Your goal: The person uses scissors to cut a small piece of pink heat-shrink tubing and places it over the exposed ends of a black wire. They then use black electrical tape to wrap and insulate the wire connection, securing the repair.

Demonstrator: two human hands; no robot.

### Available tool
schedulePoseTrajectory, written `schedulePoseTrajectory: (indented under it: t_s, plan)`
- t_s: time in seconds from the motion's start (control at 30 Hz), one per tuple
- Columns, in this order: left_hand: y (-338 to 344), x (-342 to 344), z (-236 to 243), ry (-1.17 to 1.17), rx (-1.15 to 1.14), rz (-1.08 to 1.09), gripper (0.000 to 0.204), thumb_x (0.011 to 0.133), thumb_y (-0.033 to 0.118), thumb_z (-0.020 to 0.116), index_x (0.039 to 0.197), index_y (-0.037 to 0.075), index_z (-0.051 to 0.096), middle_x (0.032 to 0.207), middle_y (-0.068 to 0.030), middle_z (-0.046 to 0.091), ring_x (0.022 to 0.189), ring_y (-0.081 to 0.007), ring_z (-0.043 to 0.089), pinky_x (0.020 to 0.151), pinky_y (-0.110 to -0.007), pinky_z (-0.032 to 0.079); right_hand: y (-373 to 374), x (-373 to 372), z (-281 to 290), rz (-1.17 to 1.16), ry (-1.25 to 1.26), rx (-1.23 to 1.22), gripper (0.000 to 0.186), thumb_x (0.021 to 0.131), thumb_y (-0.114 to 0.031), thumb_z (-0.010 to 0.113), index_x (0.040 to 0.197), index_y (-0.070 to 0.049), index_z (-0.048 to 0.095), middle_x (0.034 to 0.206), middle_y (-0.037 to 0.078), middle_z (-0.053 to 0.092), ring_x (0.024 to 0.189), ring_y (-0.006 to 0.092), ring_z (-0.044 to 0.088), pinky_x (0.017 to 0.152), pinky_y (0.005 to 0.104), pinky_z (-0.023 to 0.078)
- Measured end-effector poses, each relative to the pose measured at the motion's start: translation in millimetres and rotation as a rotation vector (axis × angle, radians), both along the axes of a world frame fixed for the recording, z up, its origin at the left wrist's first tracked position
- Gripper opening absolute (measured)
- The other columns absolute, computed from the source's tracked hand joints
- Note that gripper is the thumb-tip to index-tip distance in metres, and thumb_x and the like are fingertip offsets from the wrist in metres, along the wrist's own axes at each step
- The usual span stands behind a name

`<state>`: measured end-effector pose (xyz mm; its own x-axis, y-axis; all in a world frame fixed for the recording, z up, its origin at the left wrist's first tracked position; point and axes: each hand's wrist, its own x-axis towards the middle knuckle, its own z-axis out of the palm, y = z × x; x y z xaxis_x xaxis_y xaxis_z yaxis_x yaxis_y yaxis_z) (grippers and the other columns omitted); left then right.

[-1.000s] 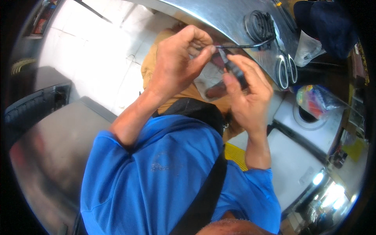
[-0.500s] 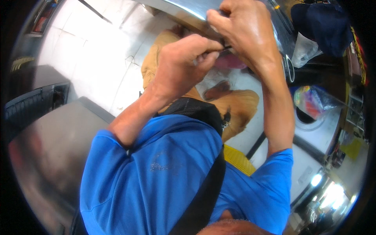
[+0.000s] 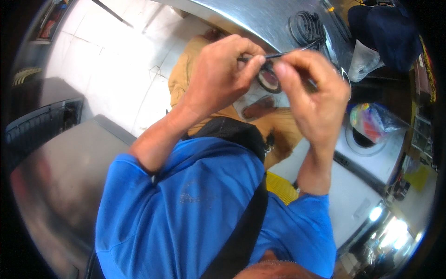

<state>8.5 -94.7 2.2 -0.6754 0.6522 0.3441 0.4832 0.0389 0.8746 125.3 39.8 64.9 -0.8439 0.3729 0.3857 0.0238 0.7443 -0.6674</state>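
My left hand [image 3: 227, 69] pinches a thin dark cable [image 3: 281, 54] between thumb and forefinger. The cable runs right, toward a black coil [image 3: 305, 28] on the metal table. Just below the cable, between my hands, is a round black-rimmed roll of tape [image 3: 269, 81] with a pinkish middle. My right hand [image 3: 312, 83] is curled and slightly blurred, its thumb and fingertips closed at the roll's upper right edge. Part of the cable passes behind the right fingers.
The shiny metal table [image 3: 237, 16] spans the far side. At the right are a dark cap [image 3: 383, 28], a clear plastic bag [image 3: 364, 60] and a colourful package [image 3: 371, 122] on a white appliance [image 3: 389, 162]. A brown-grey surface [image 3: 69, 172] stands at the left.
My right hand has come down and back from over the table to beside the tape roll, uncovering the black coil. My left hand stays nearly in place, still pinching the cable.
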Motion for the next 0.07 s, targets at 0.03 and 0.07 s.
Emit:
schedulePoseTrajectory:
  t_s: [0.03,0.07]
  plan:
    - [0.2,-0.3,0.0,-0.05,-0.012,-0.021,0.012,0.092,0.013,0.074,0.097,0.003,0.072,0.086,-0.0111,0.069,0.074,-0.0234,0.068,0.067,-0.033,0.054,-0.3,11.1,-12.1,-0.042,0.009,-0.068,0.026,0.088,-0.028,0.08,0.1,-0.005,0.077,0.091,0.011,0.074,0.076,0.0241,0.072,0.071,0.0327,0.057]
    - [0.7,-0.9,-0.7,-0.099,-0.028,-0.051,0.014,0.094,0.014,0.073,0.102,0.003,0.072,0.089,-0.0092,0.07,0.072,-0.0224,0.063,0.067,-0.032,0.051,1.9,16.9,-24.6,-0.053,-0.025,-0.059,0.033,0.087,-0.032,0.082,0.108,-0.008,0.077,0.103,0.013,0.075,0.087,0.0267,0.074,0.081,0.0297,0.058]
